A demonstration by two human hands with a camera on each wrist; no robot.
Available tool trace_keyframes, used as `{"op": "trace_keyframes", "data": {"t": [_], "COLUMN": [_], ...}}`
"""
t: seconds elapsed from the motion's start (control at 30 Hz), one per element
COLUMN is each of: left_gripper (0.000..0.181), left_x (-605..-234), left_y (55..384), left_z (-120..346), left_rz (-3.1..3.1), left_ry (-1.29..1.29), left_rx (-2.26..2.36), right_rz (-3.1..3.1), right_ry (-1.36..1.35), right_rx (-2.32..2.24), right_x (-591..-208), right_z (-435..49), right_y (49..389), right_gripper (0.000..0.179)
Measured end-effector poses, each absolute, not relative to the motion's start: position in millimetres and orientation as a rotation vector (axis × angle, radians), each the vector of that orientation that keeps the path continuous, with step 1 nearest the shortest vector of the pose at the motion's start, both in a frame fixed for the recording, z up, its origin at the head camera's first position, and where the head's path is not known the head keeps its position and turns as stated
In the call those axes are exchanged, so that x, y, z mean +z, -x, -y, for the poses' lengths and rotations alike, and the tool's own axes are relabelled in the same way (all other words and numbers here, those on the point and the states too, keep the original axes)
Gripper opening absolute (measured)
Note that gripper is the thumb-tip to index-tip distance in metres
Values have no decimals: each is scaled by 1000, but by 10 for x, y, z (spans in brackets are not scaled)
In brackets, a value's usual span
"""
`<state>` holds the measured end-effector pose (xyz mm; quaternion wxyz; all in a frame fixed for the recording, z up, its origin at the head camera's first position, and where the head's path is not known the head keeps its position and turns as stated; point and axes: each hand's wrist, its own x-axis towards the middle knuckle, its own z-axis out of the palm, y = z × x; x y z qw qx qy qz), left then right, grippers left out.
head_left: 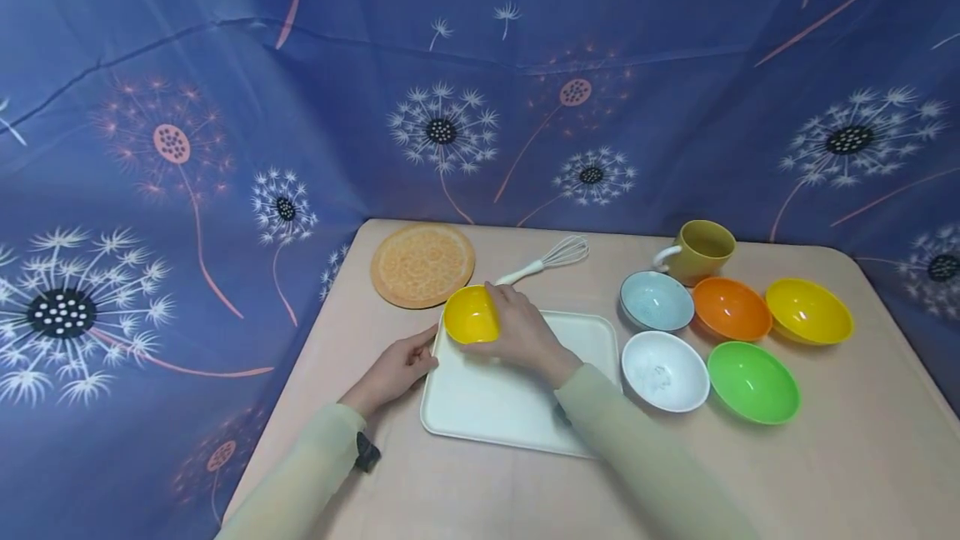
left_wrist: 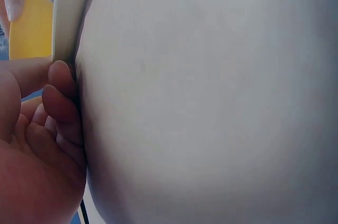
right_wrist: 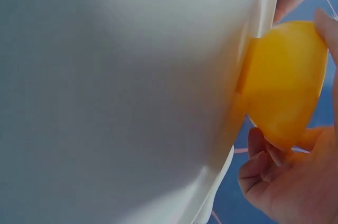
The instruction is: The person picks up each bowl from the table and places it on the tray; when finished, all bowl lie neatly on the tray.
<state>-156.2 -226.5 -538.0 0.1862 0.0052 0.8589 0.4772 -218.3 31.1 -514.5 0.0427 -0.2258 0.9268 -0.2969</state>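
My right hand (head_left: 522, 330) grips a small yellow bowl (head_left: 468, 315) by its rim and side, over the far left corner of a white rectangular tray (head_left: 502, 411). In the right wrist view the bowl (right_wrist: 285, 81) sits close against the tray's edge, thumb on one side and fingers on the other. At the tray's left edge is my left hand (head_left: 397, 369), its bent fingers holding the rim. The left wrist view shows those fingertips (left_wrist: 60, 102) against the tray wall; part of their hold is hidden.
Behind the tray lie a round patterned mat (head_left: 423, 265) and a white whisk (head_left: 547, 261). To the right stand a mustard mug (head_left: 701, 250) and light blue (head_left: 657, 301), orange (head_left: 731, 308), yellow (head_left: 808, 312), white (head_left: 665, 372) and green (head_left: 753, 382) bowls.
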Motion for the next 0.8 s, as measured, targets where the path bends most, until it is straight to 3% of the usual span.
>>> {"op": "trace_keyframes", "data": {"t": [0.8], "left_gripper": [67], "left_x": [-5397], "left_y": [1517], "left_z": [2264], "left_rz": [-2418], "left_ry": [-29], "left_rx": [1357], "right_rz": [-2886], "right_ry": [746], "right_rx": [-888], "right_x": [-5150], "right_z": [19], "right_y": [2160], "right_gripper": [126]}}
